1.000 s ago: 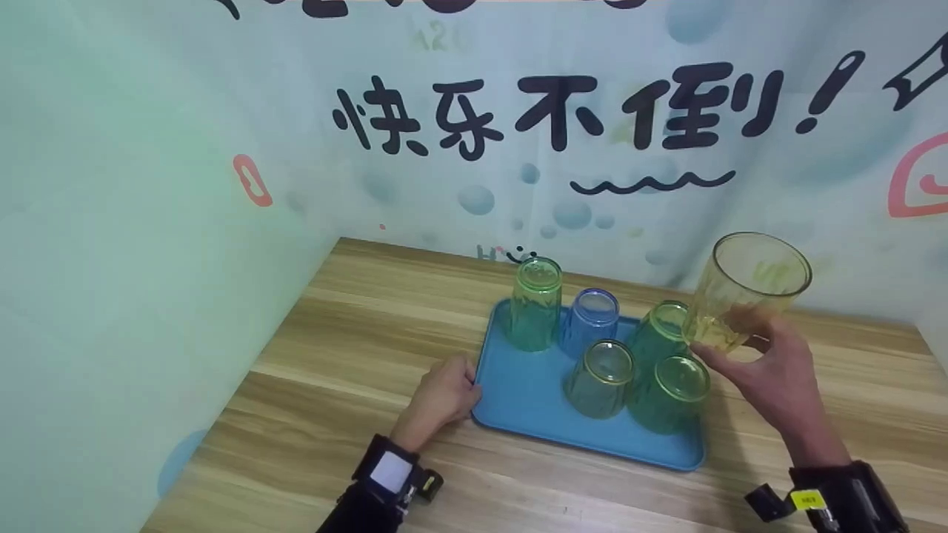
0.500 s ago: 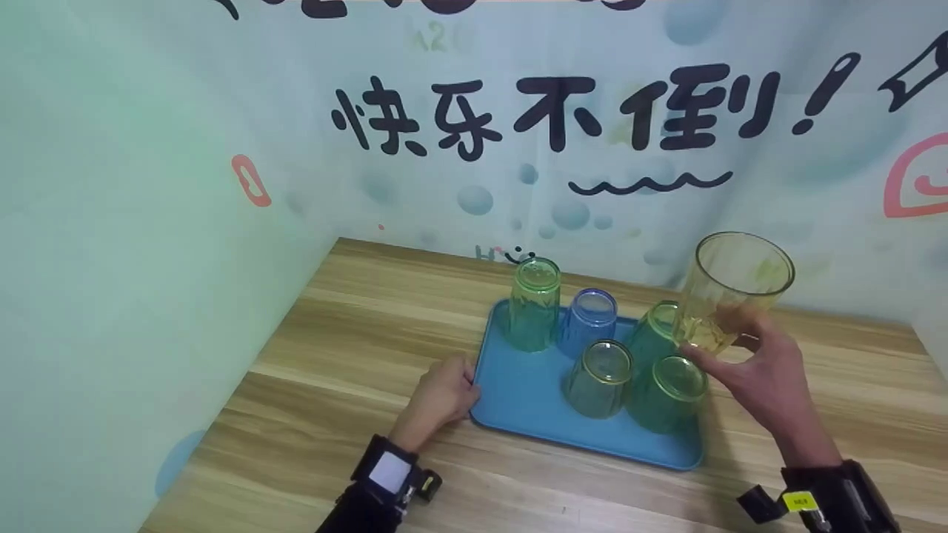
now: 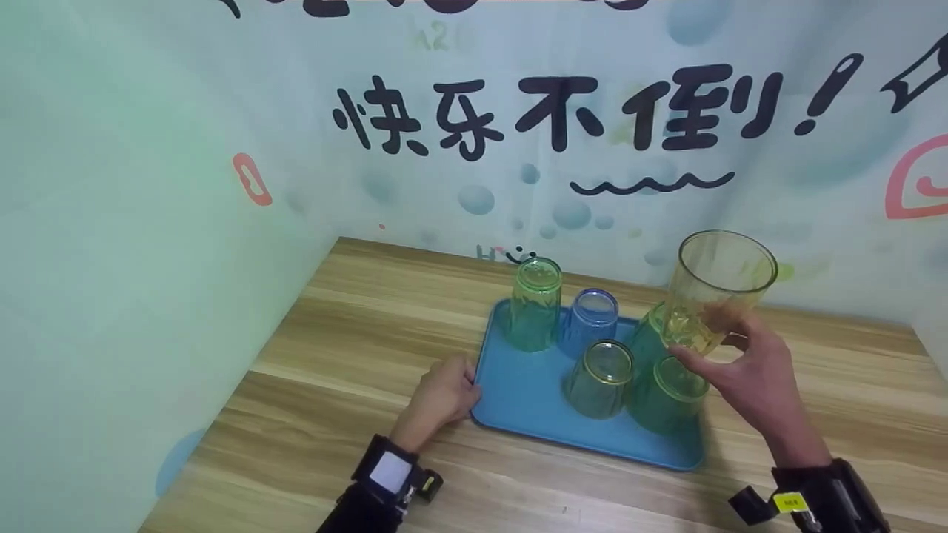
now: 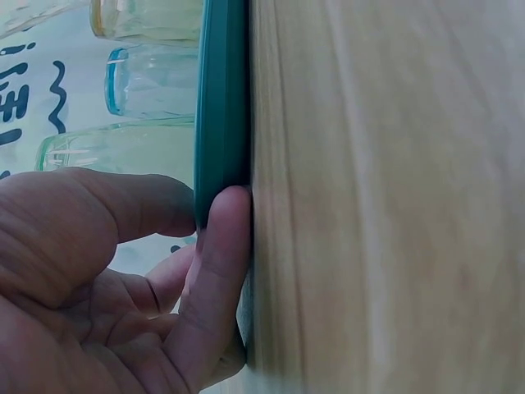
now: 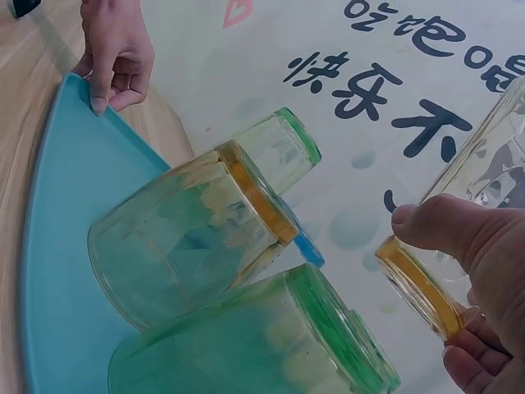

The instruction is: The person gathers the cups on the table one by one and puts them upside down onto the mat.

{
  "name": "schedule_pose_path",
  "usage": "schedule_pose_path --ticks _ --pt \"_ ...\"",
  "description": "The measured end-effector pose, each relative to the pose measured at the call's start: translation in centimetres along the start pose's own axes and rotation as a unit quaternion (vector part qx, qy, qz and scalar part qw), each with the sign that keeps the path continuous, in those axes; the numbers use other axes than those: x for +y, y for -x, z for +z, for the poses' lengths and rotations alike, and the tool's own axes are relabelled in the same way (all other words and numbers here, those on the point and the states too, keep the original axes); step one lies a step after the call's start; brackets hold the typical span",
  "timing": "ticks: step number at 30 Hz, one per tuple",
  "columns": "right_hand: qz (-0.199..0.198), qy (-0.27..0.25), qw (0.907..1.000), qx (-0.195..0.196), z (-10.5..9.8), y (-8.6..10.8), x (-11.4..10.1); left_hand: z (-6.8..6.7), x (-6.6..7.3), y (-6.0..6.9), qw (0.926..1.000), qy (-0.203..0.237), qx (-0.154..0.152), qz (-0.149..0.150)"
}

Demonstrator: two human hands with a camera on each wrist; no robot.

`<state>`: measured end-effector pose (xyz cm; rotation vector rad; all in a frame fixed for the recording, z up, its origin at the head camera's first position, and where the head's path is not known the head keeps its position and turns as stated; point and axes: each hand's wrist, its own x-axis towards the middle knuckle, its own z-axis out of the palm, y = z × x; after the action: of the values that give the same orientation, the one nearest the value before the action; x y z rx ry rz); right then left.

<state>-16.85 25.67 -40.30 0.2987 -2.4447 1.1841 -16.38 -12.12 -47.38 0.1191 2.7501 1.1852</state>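
Observation:
My left hand [image 3: 442,392] grips the left edge of a blue tray [image 3: 515,385]; in the left wrist view the thumb and a finger pinch its rim [image 4: 223,107]. My right hand [image 3: 755,370] holds a clear yellow drinking glass [image 3: 715,285] near its base, mouth up and tilted, above the tray's back right. Upside-down glasses stand on the tray: a tall green glass [image 3: 536,314] and a blue glass [image 3: 590,327] at the back, an amber-tinted glass [image 3: 598,385] in front, and a green glass [image 3: 666,400] at the right. Another green glass [image 3: 646,337] is partly hidden behind the held one.
The tray lies on a wood-grain table [image 3: 355,326]. A printed cloth backdrop [image 3: 444,200] rises behind the table, and a pale wall [image 3: 133,222] stands at the left. Bare tray surface shows at its front left.
My right hand has moved left with the yellow glass, which now covers more of the rear green glass. The left hand and the tray have stayed in place.

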Motion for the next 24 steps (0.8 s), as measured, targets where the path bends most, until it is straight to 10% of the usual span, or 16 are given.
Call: schedule_pose_path --ticks 24 --pt "0.003 -0.009 0.9998 -0.018 0.8 0.5 -1.9 0.0 -0.2 0.0 0.9999 0.011 0.003 0.012"
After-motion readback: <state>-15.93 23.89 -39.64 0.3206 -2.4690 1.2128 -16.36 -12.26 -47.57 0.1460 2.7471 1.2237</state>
